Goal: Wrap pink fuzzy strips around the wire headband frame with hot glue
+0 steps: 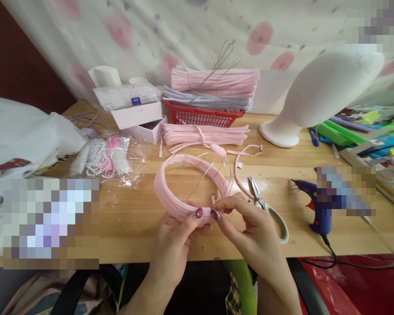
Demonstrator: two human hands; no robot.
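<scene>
Pale wooden bench [124, 227] fills the middle of what I see through the head camera, its near edge running just above the forearms. Closest to me, the left grip [174, 240] is closed around the near side of a pale pink ring bound from ribbed, fabric-like strips [162, 192]; the thumb lies along its outer face, and the fingers wrap beneath, partly hidden. I have the right grip [256, 232] pinched, thumb tip and forefinger drawn together on the same ring at its near right, the two thumbs close to each other. What else, if anything, sits between those right fingertips I cannot tell. The ring is held tilted over the bench, near the front edge.

Just beside the right grip lie scissors with pale green handles [262, 203], blades pointing away from me. Farther right is a dark blue glue gun [321, 223], partly pixelated. Thin bare wires [230, 170] fan around the ring's far right side, by a small pink tuft [218, 150]. Clear plastic bagging with white pearl strands [111, 162] lies left. Beyond the ring I see a tied pink strip bundle [203, 134], then a red plastic basket [203, 116], a white mannequin head [302, 100] and a flower-printed curtain [197, 37].
</scene>
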